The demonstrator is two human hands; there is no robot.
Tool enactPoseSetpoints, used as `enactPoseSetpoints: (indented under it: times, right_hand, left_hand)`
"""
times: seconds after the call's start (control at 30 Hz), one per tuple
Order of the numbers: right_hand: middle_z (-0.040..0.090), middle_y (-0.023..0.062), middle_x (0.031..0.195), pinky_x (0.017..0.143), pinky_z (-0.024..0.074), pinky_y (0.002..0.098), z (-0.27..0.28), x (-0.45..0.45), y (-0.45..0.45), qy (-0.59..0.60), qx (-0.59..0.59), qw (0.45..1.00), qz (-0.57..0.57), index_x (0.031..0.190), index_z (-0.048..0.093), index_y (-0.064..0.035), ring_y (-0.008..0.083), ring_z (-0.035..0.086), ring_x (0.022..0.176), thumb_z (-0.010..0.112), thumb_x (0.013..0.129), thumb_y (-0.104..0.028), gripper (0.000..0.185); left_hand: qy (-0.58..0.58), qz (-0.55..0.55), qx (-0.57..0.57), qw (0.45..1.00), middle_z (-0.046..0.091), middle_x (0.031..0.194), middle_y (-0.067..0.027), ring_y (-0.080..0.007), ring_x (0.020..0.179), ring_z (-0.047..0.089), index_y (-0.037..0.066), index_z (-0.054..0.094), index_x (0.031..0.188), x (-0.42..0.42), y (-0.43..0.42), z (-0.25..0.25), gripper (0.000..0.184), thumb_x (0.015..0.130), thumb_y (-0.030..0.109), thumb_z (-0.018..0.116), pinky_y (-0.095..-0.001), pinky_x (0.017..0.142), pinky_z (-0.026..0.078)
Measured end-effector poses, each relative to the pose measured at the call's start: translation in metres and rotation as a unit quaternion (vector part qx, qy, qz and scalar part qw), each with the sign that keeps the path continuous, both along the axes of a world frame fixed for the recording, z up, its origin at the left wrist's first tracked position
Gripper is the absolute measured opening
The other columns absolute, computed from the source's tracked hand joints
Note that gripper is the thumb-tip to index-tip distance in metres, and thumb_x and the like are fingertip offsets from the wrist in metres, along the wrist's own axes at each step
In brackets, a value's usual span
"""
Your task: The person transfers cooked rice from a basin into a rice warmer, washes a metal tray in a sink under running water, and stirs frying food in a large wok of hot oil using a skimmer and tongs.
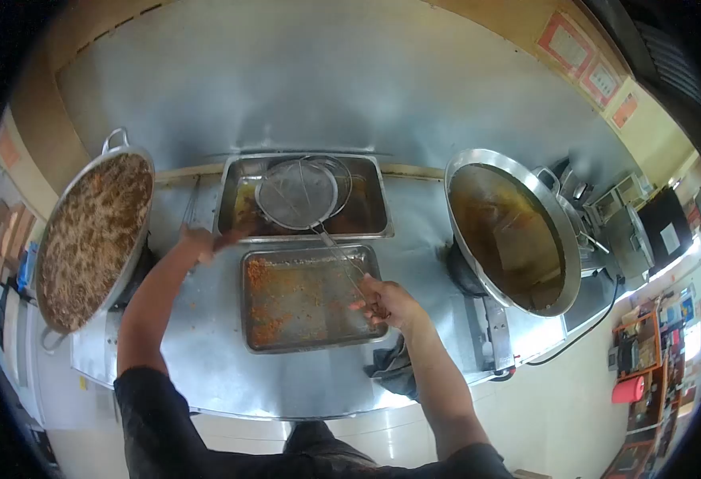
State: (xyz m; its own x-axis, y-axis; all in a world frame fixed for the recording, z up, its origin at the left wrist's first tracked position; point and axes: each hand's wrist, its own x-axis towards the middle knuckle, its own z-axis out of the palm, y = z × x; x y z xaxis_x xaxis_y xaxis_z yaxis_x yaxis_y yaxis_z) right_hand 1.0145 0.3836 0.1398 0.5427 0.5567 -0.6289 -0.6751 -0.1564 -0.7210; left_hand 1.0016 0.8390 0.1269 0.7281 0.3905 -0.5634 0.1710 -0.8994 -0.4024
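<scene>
My right hand [386, 303] is closed around the long wire handle of a round mesh strainer [296, 194]. The strainer's bowl lies over a deep steel pan [384, 209], on top of another round wire-rimmed piece [345, 182]. Below my right hand is a shallow steel tray [310, 291] with orange crumbs and oily residue. My left hand [200, 242] is at the deep pan's left front corner, its fingers stretched towards the pan and slightly blurred. Just beyond that hand is a thin wire utensil [191, 199]; whether they touch is unclear.
At left stands a large two-handled pan [95, 239] full of foaming oil. Another wide pan [510, 239] of brownish oil stands at right. A dark cloth [396, 370] lies at the steel counter's [207, 375] front edge. Metal sheeting [326, 80] backs the counter.
</scene>
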Motion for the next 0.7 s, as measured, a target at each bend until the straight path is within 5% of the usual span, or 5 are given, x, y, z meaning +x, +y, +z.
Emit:
enactPoseSetpoints:
  times: [0.07, 0.33, 0.37, 0.5, 0.7]
  right_hand:
    - [0.062, 0.0082, 0.079, 0.051, 0.0447, 0.0294, -0.007, -0.005, 0.008, -0.027, 0.056, 0.998, 0.001, 0.103, 0.055, -0.0033, 0.0151, 0.054, 0.058, 0.053, 0.091, -0.035, 0.034]
    - [0.062, 0.0095, 0.084, 0.054, 0.0496, 0.0324, 0.047, -0.064, 0.032, -0.025, 0.144, 0.989, -0.02, 0.114, 0.052, -0.0053, 0.0167, 0.057, 0.064, 0.047, 0.092, -0.024, 0.029]
    - [0.063, 0.0097, 0.083, 0.055, 0.0502, 0.0345, 0.039, -0.069, 0.021, -0.027, 0.127, 0.992, -0.01, 0.105, 0.055, -0.0067, 0.0159, 0.056, 0.062, 0.05, 0.088, -0.029, 0.028]
    - [0.061, 0.0083, 0.083, 0.047, 0.0488, 0.0307, 0.033, -0.134, -0.085, -0.088, 0.167, 0.98, 0.069, 0.115, 0.054, -0.0036, 0.0139, 0.055, 0.06, 0.042, 0.092, -0.038, 0.043]
    - [0.06, 0.0045, 0.079, 0.052, 0.0421, 0.0247, -0.037, -0.27, -0.298, -0.032, 0.118, 0.993, 0.0, 0.102, 0.059, -0.0017, 0.0105, 0.051, 0.06, 0.044, 0.092, -0.032, 0.035]
  left_hand:
    - [-0.004, -0.014, -0.148, 0.989, 0.067, 0.096, -0.0121, -0.0276, 0.09, 0.063, 0.006, 0.068, 0.095, -0.022, -0.05, 0.049, 0.05, 0.062, 0.044, 0.069, -0.0404, 0.085, 0.046]
    - [-0.112, 0.22, -0.529, 0.812, 0.065, 0.069, -0.0058, -0.014, 0.054, 0.054, 0.005, 0.066, 0.081, -0.049, -0.222, 0.062, 0.053, 0.074, 0.057, 0.063, -0.0238, 0.044, 0.039]
    - [-0.168, 0.236, -0.498, 0.817, 0.067, 0.076, -0.007, -0.0141, 0.061, 0.059, 0.005, 0.066, 0.085, -0.06, -0.234, 0.051, 0.061, 0.077, 0.065, 0.057, -0.0245, 0.049, 0.043]
    - [-0.215, 0.422, -0.765, 0.437, 0.066, 0.105, -0.0093, -0.0173, 0.08, 0.064, 0.007, 0.058, 0.114, -0.131, -0.268, -0.004, 0.061, 0.092, 0.058, 0.031, -0.033, 0.069, 0.049]
    - [-0.228, 0.503, -0.753, 0.357, 0.065, 0.106, -0.0071, -0.0166, 0.079, 0.062, 0.009, 0.058, 0.112, -0.261, -0.409, -0.081, 0.041, 0.092, 0.04, 0.04, -0.0315, 0.069, 0.049]
